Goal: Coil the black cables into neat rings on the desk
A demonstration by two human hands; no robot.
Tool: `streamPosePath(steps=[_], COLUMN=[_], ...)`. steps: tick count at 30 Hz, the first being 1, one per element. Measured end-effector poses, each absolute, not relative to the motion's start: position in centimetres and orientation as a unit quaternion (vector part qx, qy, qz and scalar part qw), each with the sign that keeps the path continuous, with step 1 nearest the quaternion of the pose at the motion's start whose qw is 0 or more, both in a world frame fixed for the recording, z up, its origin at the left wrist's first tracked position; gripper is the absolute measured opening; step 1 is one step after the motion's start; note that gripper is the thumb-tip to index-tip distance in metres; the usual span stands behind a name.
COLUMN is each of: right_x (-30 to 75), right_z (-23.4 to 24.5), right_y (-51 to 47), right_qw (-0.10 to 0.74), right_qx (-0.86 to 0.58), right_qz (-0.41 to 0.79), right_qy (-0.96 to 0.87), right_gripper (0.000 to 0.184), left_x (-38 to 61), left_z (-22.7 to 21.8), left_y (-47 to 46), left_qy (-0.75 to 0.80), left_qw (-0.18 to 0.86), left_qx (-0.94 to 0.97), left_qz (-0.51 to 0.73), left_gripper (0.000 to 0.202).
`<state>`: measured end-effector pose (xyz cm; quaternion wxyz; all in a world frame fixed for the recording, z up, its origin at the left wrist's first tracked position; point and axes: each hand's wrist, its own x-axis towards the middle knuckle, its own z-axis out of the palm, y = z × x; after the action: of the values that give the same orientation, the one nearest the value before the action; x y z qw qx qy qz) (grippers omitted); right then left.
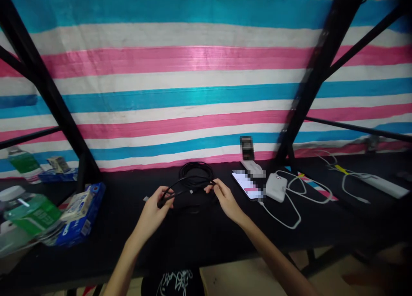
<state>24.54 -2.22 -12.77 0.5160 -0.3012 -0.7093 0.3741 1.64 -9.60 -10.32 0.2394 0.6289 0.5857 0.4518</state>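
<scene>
A striped sheet (193, 86) in blue, white and pink fills the back, and in front of it runs a black desk (122, 231), with a slanting black post (317, 90) on the right side. On the desk's left stand a green-labelled bottle (34, 212) and, just beside it, a blue box (80, 223). Near the middle, well apart from those, is the black cable (195, 164): part lies coiled towards the sheet, and part bows up in a loop between the person's hands. The left hand (157, 206) has its grip closed around the cable, thumb against fingers; the right hand (223, 197) has a narrow grip, thumb and fingertips pinching the far side of the loop. The step in hand looks like gathering or shaping that loop. The next move, I would judge, calls for a firm left grip while the right guides the slack, without snagging the phone (246, 184) just beyond it or the white power bank (276, 187) beside that. Smallest, a pale plug (146, 198) pokes out by the left hand; whether it ends this cable I cannot tell.
</scene>
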Motion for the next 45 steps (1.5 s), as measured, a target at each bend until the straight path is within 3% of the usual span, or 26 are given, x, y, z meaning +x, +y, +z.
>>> streamPosePath(steps=[7,10,17,25,35,41,45], right_x=[28.7,29.7,30.1,29.1,27.1,27.2,27.3], right_z=[-16.4,-17.3,-20.2,-19.9,-20.3,-20.4,-20.9], right_y=[-4.9,-5.6,-6.0,-5.6,-5.2,-5.0,-4.7], right_qw=[0.402,0.387,0.353,0.388,0.397,0.387,0.385], right_qx=[-0.396,-0.392,-0.396,-0.404,-0.399,-0.392,-0.395], right_qz=[0.206,0.181,0.131,0.122,0.112,0.130,0.129], right_qy=[-0.799,-0.815,-0.838,-0.819,-0.819,-0.824,-0.824], right_gripper=[0.014,0.015,0.020,0.021,0.019,0.023,0.026], left_x=[0.1,0.0,0.6,1.1,-0.5,0.6,1.2], left_z=[-16.0,-18.3,-22.8,-22.3,-23.9,-24.6,-24.2], left_y=[-9.3,-9.7,-11.3,-11.5,-11.0,-11.9,-12.6], left_qy=[0.584,0.567,0.538,0.585,0.642,0.711,0.772], left_qw=[0.169,0.163,0.130,0.029,0.027,-0.086,-0.094], left_qx=[0.678,0.704,0.747,0.758,0.681,0.639,0.577], left_qz=[0.413,0.396,0.369,0.289,0.352,0.282,0.249], left_gripper=[0.025,0.021,0.032,0.040,0.040,0.050,0.053])
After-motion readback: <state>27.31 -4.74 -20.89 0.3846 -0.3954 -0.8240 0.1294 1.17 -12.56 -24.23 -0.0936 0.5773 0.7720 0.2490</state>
